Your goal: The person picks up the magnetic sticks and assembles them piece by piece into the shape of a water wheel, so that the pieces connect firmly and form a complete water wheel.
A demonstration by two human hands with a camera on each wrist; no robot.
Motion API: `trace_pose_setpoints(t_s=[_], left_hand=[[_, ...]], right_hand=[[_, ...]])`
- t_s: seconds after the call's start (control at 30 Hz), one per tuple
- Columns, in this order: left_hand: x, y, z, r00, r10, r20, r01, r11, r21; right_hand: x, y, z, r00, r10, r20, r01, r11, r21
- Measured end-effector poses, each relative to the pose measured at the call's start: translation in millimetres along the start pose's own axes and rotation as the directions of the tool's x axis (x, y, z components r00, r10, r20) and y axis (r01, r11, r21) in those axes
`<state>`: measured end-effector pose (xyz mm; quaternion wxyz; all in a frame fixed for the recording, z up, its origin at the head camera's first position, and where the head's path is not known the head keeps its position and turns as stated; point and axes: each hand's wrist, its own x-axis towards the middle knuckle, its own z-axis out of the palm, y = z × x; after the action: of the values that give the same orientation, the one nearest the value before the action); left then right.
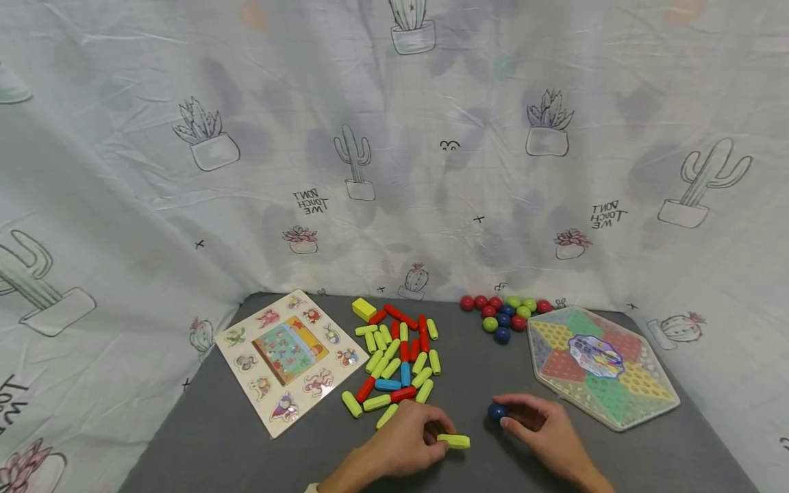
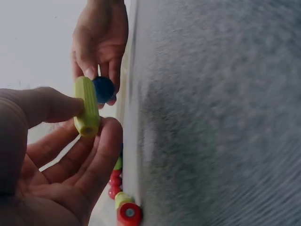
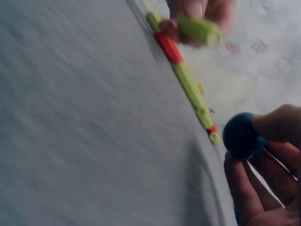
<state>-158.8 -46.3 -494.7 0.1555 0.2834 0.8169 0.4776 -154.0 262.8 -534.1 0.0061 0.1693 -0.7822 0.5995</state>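
Note:
Between thumb and fingers, my left hand (image 1: 407, 438) pinches a yellow-green ribbed tube-shaped bead (image 1: 456, 441) low over the grey table. The left wrist view shows one end of this bead (image 2: 86, 106) with a hole in it. To its right, my right hand (image 1: 550, 433) holds a dark blue round bead (image 1: 496, 412) with thumb and fingertips. In the right wrist view the blue bead (image 3: 242, 136) looks smooth. The two held beads are apart in the head view. Loose yellow-green, red and blue tube beads (image 1: 388, 385) lie beyond the left hand.
At the left lies a wooden picture puzzle board (image 1: 242, 387). A hexagonal checkers box (image 1: 607, 370) lies at the right. Several red, green and blue round beads (image 1: 502, 335) sit near the back edge, and a yellow block (image 1: 364, 309) stands behind the tubes. A printed curtain (image 1: 394, 171) hangs behind.

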Motion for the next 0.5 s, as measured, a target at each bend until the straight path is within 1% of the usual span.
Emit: trace_pose_setpoints(t_s=[0.1,0.2,0.3,0.5], left_hand=[[-0.1,-0.7,2.8,1.0,-0.02,-0.012,0.02,0.999,0.029],[-0.3,-2.2,4.2,0.999,-0.037,-0.03,0.038,0.998,0.046],[-0.4,-3.8,5.9,0.998,-0.052,-0.033,0.053,0.998,0.041],[0.1,-4.6,8.6,0.998,-0.064,-0.028,0.064,0.998,0.007]], right_hand=[[-6.2,-1,9,0.997,0.044,0.059,-0.047,0.998,0.035],[-7.8,-2,15,0.991,0.088,0.102,-0.094,0.994,0.057],[-7.9,-2,21,0.987,0.101,0.127,-0.112,0.99,0.085],[-8.0,-3,32,0.988,-0.001,0.154,-0.023,0.987,0.158]])
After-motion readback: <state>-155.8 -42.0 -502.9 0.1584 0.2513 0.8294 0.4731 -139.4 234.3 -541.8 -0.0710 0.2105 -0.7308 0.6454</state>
